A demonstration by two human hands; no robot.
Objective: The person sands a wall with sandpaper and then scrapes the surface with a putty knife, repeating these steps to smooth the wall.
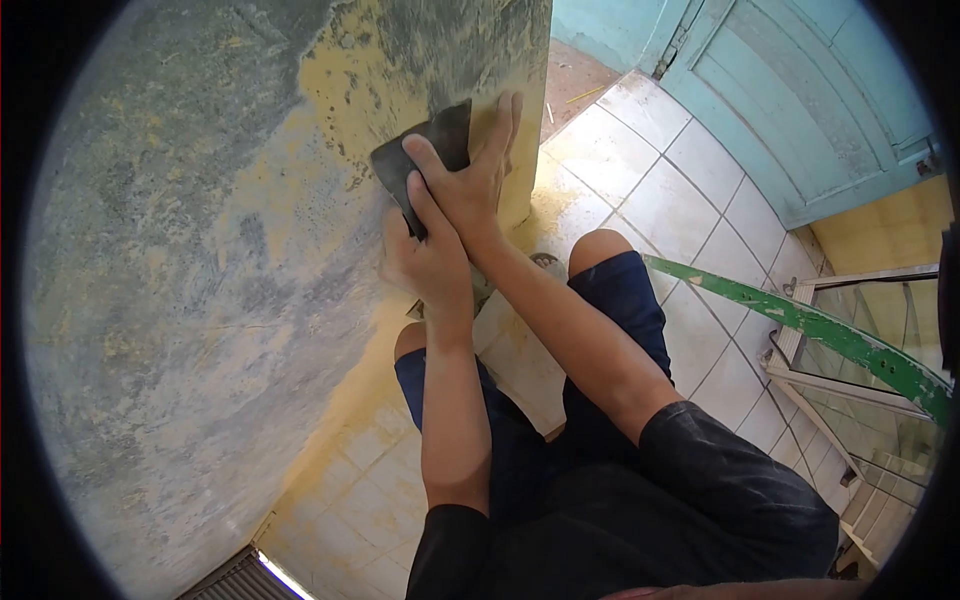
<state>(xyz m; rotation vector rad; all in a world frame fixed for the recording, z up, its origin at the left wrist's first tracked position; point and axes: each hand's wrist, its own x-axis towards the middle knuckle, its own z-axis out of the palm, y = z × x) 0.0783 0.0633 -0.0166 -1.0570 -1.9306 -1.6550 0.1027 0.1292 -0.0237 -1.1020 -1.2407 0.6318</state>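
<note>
A dark, flat, slightly bent sheet [452, 130] lies against the worn wall [200, 220], near its right-hand edge. My left hand [430, 262] grips the lower end of the sheet, thumb up and fingers curled behind it, a little blurred. Just to the right, my right hand [472, 190] holds the sheet's right side, with its thumb across the sheet's face and its fingers stretched upward along the wall. My wrists are close together. The wall shows grey, rough patches and yellow paint around the sheet.
Yellow dust lies on the white floor tiles [650, 215] by the wall's foot. A pale blue door [800, 100] stands at upper right. Below it are a chipped green bar [800, 318] and a metal-framed glass panel [860, 315]. My bent knees are below my hands.
</note>
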